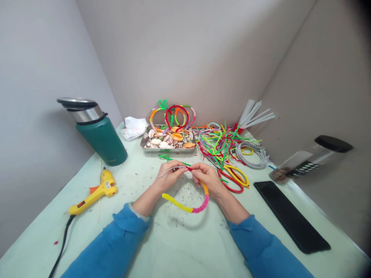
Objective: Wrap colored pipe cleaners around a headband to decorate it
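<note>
Both my hands meet over the middle of the table, pinching one curved wire (pixel 173 168) wrapped with coloured pipe cleaner. My left hand (pixel 169 175) is closed near the wire's bare grey end, which sticks out to the left. My right hand (pixel 209 178) pinches a red pipe cleaner (pixel 189 168) where it meets the wire, close to my left fingertips. From under my right hand the wrapped part (pixel 199 207) curls down and left in orange, pink and yellow bands. A green pipe cleaner (pixel 171 158) lies just beyond my left hand.
A metal tray (pixel 169 150) of seashells stands behind my hands, with wrapped rings above it. Right of it lie tangled pipe cleaners (pixel 220 143) and coiled grey wire (pixel 252 156). A yellow glue gun (pixel 94 195), a green bottle (pixel 101 141), a black slab (pixel 290 216) and a clear container (pixel 310 162) flank my arms.
</note>
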`<action>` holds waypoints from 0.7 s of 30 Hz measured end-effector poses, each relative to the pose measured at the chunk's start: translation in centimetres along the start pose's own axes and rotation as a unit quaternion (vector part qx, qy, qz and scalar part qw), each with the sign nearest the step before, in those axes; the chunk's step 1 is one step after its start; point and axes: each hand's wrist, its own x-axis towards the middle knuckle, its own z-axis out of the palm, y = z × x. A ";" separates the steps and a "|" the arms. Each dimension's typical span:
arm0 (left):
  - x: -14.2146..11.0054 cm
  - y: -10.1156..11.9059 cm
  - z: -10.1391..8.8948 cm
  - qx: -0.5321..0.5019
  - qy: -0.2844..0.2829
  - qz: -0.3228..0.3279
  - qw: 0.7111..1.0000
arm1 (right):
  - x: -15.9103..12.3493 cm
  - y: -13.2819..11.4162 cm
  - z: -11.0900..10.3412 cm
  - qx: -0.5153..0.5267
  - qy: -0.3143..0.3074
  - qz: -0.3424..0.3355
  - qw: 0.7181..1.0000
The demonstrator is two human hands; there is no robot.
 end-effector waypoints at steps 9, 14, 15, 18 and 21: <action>0.0 1.7 -0.5 -0.089 -0.086 -0.143 0.982 | -0.1 -0.2 0.3 -0.038 0.004 -0.019 0.999; 0.0 1.7 -0.7 -0.089 -0.106 -0.139 0.981 | -0.2 -0.6 0.5 -0.067 -0.023 -0.010 0.997; 0.0 1.7 -0.7 -0.088 -0.107 -0.137 0.981 | -0.2 -0.6 0.5 -0.070 -0.027 -0.012 0.997; -0.1 1.7 -0.6 -0.098 -0.113 -0.127 0.981 | -0.2 -0.5 0.5 -0.084 -0.021 -0.023 0.996; -0.1 1.7 -0.6 -0.105 -0.118 -0.105 0.982 | -0.1 -0.3 0.3 -0.094 -0.010 -0.027 0.995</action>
